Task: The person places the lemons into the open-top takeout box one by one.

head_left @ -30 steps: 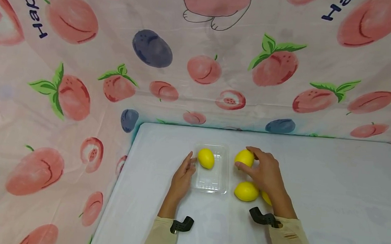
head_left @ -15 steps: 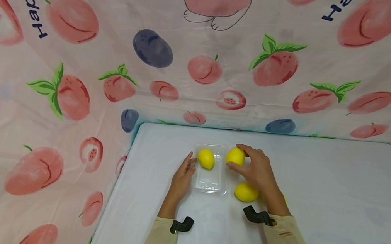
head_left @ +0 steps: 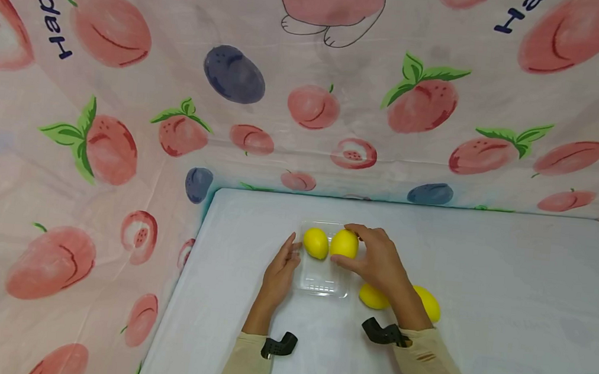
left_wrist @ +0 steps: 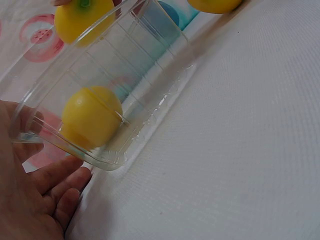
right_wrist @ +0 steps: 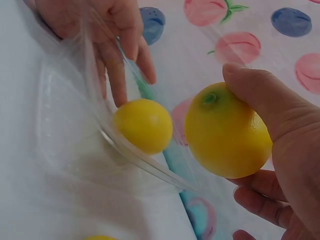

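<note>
A lemon point(head_left: 345, 244) is pinched between the thumb and fingers of my right hand point(head_left: 382, 264), above the right part of a clear plastic container point(head_left: 320, 287). The right wrist view shows this lemon point(right_wrist: 225, 135) higher than the rim, green-tinted tip in sight. Another lemon point(head_left: 316, 244) lies inside the container at its far left; the left wrist view shows that lemon point(left_wrist: 92, 117) through the clear wall. My left hand point(head_left: 279, 273) rests along the container's left side, fingers extended and touching its wall and rim.
Two more lemons lie on the white table point(head_left: 510, 288) right of the container: one lemon point(head_left: 373, 297) nearer it, the other lemon point(head_left: 428, 304) partly behind my right forearm. A fruit-print cloth point(head_left: 310, 63) hangs behind the table and along its left side.
My right hand has carried its lemon leftward from beside the container to over it, next to the lemon inside. The left hand and container have stayed put.
</note>
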Available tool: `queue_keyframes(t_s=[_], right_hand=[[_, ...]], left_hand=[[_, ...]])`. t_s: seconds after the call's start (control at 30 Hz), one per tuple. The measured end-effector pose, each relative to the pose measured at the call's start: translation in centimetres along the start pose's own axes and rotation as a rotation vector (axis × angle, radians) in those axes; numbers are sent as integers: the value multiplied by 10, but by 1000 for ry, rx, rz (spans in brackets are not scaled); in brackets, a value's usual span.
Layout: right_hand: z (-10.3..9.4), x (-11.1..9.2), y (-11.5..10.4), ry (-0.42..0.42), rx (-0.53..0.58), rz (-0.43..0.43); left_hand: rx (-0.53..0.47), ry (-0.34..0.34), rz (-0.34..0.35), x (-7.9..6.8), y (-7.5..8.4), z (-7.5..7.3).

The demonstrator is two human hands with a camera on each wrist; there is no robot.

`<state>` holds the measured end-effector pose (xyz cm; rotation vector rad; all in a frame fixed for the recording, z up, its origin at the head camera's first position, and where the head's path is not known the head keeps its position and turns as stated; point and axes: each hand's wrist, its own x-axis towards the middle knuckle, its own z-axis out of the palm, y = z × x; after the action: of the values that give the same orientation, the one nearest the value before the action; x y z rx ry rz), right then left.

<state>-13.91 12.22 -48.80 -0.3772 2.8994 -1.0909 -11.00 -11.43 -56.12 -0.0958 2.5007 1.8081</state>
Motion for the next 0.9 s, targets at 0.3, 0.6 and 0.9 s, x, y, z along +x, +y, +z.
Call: queue_keyframes(t_s=[0.3,0.6,0.9], right_hand=[[16,-4,-9,13,-67,-89],[32,-10,-17,13,-83,-122],[46,-12,-21,-11,-123,-130]], left_hand=[[-6,-5,-4,-1,2,0],[-3,0,-1,-1,1,0],[14,4,1,-2,1,-1]])
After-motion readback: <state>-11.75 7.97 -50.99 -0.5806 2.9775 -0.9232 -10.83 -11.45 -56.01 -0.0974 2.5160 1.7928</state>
